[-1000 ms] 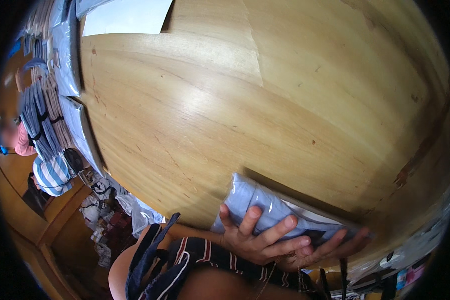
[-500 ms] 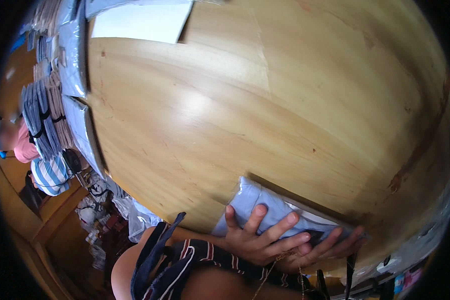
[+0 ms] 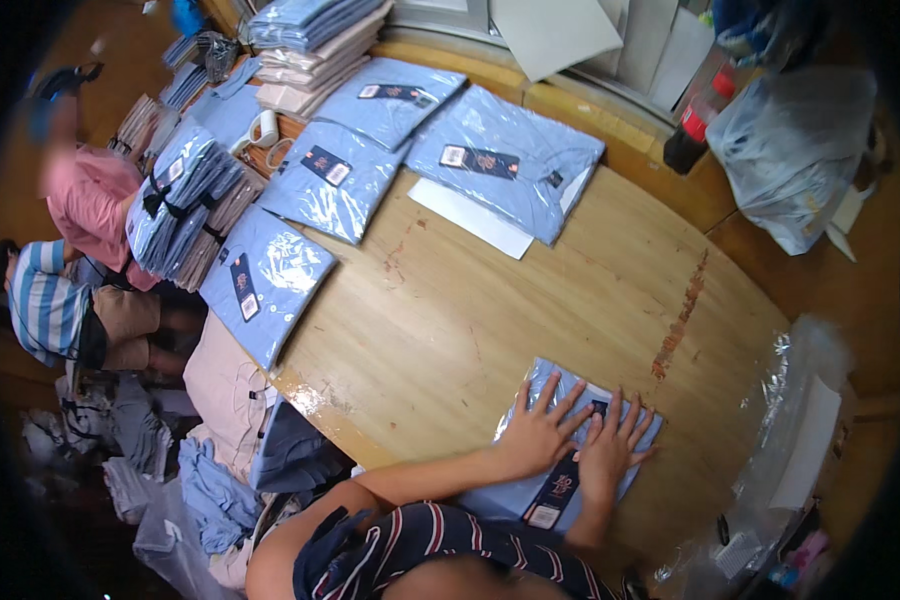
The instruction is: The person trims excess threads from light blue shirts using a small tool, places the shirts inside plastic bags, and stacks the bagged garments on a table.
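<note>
A folded light-blue shirt [image 3: 515, 497] in a clear plastic bag lies on the wooden table close to my body. It has a dark label with a white tag near its lower end. My left hand [image 3: 542, 434] rests on the shirt's upper left part, fingers spread. Beside it my right hand [image 3: 608, 450] lies on the right part, its fingers also stretched out. The two thumbs nearly meet near the collar, which my fingers partly cover. Neither hand grips the bag.
Bagged blue shirts [image 3: 505, 160] lie along the table's far and left edges. A white card [image 3: 470, 218] pokes out beneath one. Folded stacks [image 3: 310, 50] rise behind. A cola bottle [image 3: 700, 120] and plastic bag [image 3: 795, 150] stand far right; clear bags [image 3: 760, 450] lie at right. Two people are at left.
The view has tilted up, showing more of the far side of the table. My hands now lie flat and spread over the bagged shirt; before, they appeared lower, along its near side.
</note>
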`<state>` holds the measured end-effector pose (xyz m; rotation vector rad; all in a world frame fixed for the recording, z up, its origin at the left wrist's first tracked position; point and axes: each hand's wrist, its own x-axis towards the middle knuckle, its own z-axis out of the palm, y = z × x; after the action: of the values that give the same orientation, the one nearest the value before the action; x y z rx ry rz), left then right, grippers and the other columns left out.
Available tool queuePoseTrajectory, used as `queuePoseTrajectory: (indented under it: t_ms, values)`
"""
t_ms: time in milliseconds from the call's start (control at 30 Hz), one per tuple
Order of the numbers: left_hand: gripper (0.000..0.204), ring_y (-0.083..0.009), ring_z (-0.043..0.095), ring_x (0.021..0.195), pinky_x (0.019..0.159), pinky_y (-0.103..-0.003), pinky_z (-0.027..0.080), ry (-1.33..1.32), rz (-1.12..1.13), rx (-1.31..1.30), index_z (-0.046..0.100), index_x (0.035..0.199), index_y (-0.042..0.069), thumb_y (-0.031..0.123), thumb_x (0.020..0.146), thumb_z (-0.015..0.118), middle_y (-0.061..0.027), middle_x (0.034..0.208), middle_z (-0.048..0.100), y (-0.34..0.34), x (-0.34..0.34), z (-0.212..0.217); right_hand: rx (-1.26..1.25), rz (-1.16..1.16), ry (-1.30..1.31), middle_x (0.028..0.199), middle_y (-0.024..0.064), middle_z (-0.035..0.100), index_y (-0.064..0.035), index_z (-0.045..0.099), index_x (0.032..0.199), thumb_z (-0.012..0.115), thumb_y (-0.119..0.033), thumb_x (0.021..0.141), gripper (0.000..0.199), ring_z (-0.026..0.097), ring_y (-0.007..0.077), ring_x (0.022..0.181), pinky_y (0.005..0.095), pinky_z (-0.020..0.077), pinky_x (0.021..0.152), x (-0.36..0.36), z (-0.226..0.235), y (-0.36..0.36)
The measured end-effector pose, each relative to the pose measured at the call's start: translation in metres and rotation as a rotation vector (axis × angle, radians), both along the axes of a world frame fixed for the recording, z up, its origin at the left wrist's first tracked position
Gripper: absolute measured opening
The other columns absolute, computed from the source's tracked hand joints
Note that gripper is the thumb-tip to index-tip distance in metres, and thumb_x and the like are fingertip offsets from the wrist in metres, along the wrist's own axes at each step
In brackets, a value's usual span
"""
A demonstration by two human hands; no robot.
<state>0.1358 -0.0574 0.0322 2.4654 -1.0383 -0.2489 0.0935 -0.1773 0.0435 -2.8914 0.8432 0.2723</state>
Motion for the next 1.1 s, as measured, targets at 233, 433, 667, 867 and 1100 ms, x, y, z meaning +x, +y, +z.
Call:
queuePoseTrajectory:
  t_ms: [233, 433, 667, 867, 1100]
  values:
    - [0.035, -0.0297, 0.05, 0.097, 0.083, -0.037, 0.039, -0.054, 0.307, -0.448, 0.051, 0.11, 0.007, 0.013, 0.076, 0.054, -0.014, 0.106, 0.054, 0.118, 0.11, 0.004, 0.579, 0.552, 0.428, 0.097, 0.0187, 0.056, -0.0031, 0.05, 0.102, 0.062, -0.034, 0.073, 0.044, 0.053, 0.0322, 0.091, 0.0368, 0.0401, 0.078, 0.046, 0.067, -0.051]
    - [0.034, -0.03, 0.053, 0.09, 0.081, -0.036, 0.041, -0.163, 0.86, -0.772, 0.05, 0.11, 0.004, 0.001, 0.076, 0.05, -0.0155, 0.102, 0.054, 0.262, 0.186, 0.008, 0.608, 0.933, 0.29, 0.085, 0.0165, 0.058, -0.0048, 0.052, 0.097, 0.063, -0.026, 0.074, 0.033, 0.056, 0.0261, 0.078, 0.0313, 0.0432, 0.067, 0.156, 0.212, 0.066]
    - [0.043, -0.0347, 0.028, 0.121, 0.094, -0.056, 0.021, -0.207, 0.638, 0.159, 0.048, 0.119, 0.02, 0.038, 0.08, 0.049, -0.0137, 0.131, 0.034, 0.322, 0.236, -0.003, 1.427, 0.557, -0.989, 0.097, 0.0047, 0.054, -0.0005, 0.046, 0.108, 0.061, -0.008, 0.077, 0.036, 0.049, 0.0105, 0.086, 0.025, 0.0413, 0.076, 0.34, 0.167, 0.153]
    - [0.038, -0.0373, 0.037, 0.114, 0.094, -0.057, 0.02, -0.152, 0.557, 0.257, 0.053, 0.112, 0.021, 0.04, 0.079, 0.05, -0.0145, 0.127, 0.038, 0.324, 0.225, 0.003, 0.862, 0.019, -0.912, 0.094, 0.0205, 0.058, 0.0001, 0.043, 0.108, 0.068, -0.019, 0.068, 0.05, 0.056, 0.0332, 0.086, 0.0384, 0.0436, 0.077, 0.504, -0.048, 0.192]
    - [0.041, -0.0351, 0.044, 0.104, 0.087, -0.053, 0.03, -0.264, 0.647, 0.179, 0.044, 0.117, 0.009, 0.029, 0.082, 0.047, -0.0194, 0.112, 0.049, 0.293, 0.322, 0.021, 0.77, -0.025, -0.759, 0.102, 0.0309, 0.05, -0.0101, 0.0, 0.134, 0.059, -0.023, 0.076, 0.084, 0.052, 0.0419, 0.091, 0.045, 0.0433, 0.077, 0.468, 0.014, 0.213]
